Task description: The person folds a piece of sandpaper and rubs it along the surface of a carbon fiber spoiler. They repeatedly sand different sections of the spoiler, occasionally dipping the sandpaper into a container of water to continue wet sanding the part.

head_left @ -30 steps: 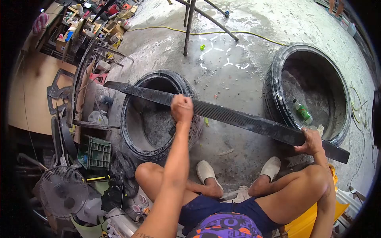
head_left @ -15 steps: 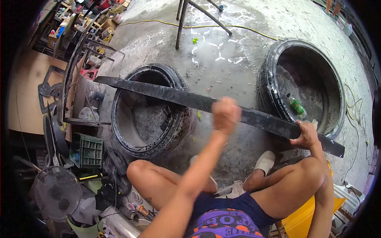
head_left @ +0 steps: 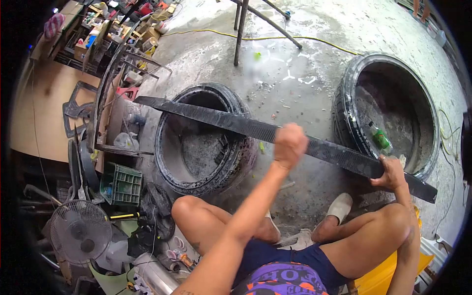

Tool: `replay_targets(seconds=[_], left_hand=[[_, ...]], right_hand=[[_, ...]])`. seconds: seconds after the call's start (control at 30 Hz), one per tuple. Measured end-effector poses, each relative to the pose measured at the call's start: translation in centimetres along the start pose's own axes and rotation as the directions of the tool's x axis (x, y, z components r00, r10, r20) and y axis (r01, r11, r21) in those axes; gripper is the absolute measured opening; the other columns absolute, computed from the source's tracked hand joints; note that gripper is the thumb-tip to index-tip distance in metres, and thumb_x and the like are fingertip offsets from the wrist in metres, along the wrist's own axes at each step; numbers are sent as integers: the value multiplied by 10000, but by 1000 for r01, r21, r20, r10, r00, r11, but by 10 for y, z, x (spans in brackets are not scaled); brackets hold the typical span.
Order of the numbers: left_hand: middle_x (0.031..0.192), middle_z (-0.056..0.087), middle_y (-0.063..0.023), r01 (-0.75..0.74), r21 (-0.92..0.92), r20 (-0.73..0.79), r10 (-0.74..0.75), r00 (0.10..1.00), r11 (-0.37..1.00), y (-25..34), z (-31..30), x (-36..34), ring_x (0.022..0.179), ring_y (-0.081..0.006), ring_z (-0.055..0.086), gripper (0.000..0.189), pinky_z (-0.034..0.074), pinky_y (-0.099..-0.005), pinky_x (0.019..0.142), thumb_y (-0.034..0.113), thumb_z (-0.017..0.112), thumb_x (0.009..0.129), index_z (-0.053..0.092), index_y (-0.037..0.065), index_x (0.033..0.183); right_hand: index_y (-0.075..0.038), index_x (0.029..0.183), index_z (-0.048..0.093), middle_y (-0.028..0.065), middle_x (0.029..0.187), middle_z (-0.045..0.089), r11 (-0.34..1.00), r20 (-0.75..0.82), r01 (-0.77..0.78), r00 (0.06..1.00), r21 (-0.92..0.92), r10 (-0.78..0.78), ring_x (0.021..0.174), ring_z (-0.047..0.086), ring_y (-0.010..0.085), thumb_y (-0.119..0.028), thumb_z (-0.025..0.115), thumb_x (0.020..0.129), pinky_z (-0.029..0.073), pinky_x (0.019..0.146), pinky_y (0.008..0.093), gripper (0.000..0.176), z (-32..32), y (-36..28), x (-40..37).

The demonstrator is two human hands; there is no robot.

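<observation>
A long, narrow black strip with a carbon-fibre weave lies slantwise across two tyres. My left hand is closed in a fist over the middle of the strip, between the tyres. Whatever it holds, if anything, is hidden by the fingers. Near the strip's right end, my right hand grips it, thumb on the near side and fingers over the far edge. The left tyre supports the far left part of the strip; the right tyre is under or beside its right part, close to my right hand.
A green bottle lies inside the right tyre. Metal stand legs and a yellow cable are beyond. At left are a green crate, a fan and a metal frame. Something yellow sits beside my right leg.
The view has swung slightly, so the whole scene sits farther right. Both hands stay at about the same places on the strip, the left still in a fist.
</observation>
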State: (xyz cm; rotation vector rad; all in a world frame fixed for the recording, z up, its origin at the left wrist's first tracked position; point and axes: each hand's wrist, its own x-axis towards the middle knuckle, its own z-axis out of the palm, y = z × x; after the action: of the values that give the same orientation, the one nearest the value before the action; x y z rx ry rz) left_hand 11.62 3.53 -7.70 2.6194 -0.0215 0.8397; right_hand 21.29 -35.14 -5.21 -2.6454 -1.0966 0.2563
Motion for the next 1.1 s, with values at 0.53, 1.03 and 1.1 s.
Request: replay_targets(seconds=[0.53, 1.03, 1.1], left_hand=[[760, 623, -78, 404, -724, 676, -690, 258, -559, 28, -140, -77, 679, -217, 628, 286, 536, -364, 619, 377, 583, 983, 573, 110, 882], [922, 653, -90, 527, -595, 803, -471, 365, -607, 93, -139, -109, 699, -187, 662, 495, 564, -355, 619, 543, 504, 1005, 572, 58, 1078], [978, 639, -91, 516, -605, 796, -464, 388, -607, 104, -150, -107, 689, -155, 655, 559, 510, -262, 521, 587, 448, 1012, 511, 65, 1201]], right_hand=[[-79, 1307, 581, 172, 1313, 547, 977, 8, -94, 996, 194, 94, 1206, 543, 340, -371, 868, 709, 437, 1026, 436, 725, -76, 4, 0], [-40, 1087, 657, 130, 1090, 660, 593, -95, 243, 958, 768, -270, 1038, 663, 284, -214, 847, 778, 546, 877, 379, 402, -2, -265, 20], [-31, 1047, 653, 98, 1043, 665, 535, 7, 71, 990, 842, -141, 1011, 666, 225, -192, 865, 760, 542, 864, 346, 392, 11, -260, 20]])
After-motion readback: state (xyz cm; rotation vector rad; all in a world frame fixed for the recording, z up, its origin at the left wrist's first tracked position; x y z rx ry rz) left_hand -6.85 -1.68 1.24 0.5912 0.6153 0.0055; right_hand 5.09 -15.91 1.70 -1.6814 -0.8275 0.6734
